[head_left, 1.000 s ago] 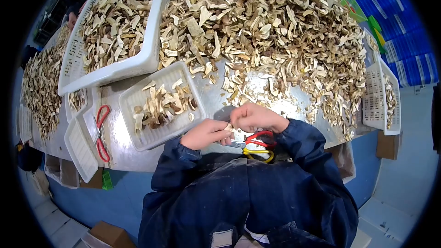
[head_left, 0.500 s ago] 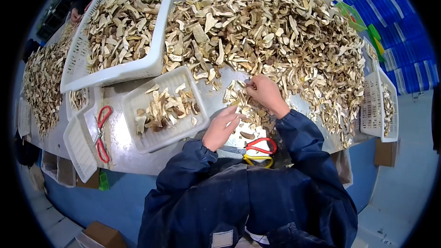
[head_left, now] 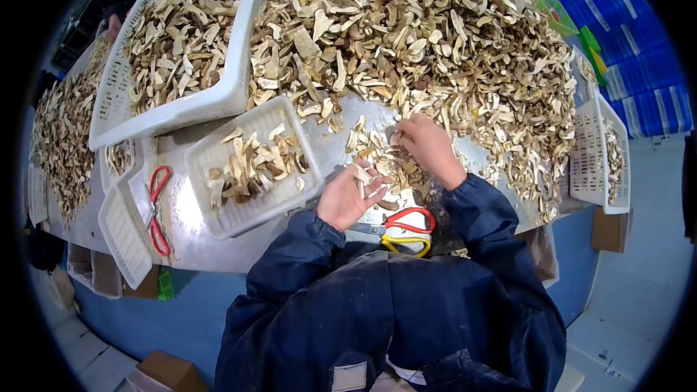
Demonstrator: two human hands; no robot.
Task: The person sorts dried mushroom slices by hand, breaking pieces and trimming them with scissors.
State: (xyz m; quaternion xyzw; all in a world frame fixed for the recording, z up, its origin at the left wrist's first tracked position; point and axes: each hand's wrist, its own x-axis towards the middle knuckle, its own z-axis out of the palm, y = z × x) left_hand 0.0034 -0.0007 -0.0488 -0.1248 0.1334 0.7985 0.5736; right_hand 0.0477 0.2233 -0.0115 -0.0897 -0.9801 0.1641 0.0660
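My left hand (head_left: 349,197) is turned palm up, with a pale dried mushroom slice (head_left: 361,174) held against its fingers. My right hand (head_left: 430,149) reaches down into a small scatter of slices (head_left: 377,147) on the metal table, fingers pinched together; what they hold, if anything, is hidden. Beyond both hands spreads a large heap of dried mushroom slices (head_left: 435,36). Scissors with one red and one yellow handle (head_left: 409,231) lie just in front of my body, below my hands. Left of my left hand is a clear plastic tray (head_left: 199,207) with a small pile of slices in it.
A big white basket (head_left: 174,117) full of slices stands at the upper left. Red-handled scissors (head_left: 157,210) and a ribbed white tray (head_left: 123,236) lie left. At the right are a white basket (head_left: 589,167) and blue crates (head_left: 639,51). Another person's hand (head_left: 113,27) shows far left.
My left hand has turned palm up and now holds a mushroom slice. My right hand stays over the small scatter, shifted only slightly. The whole view has shifted a little.
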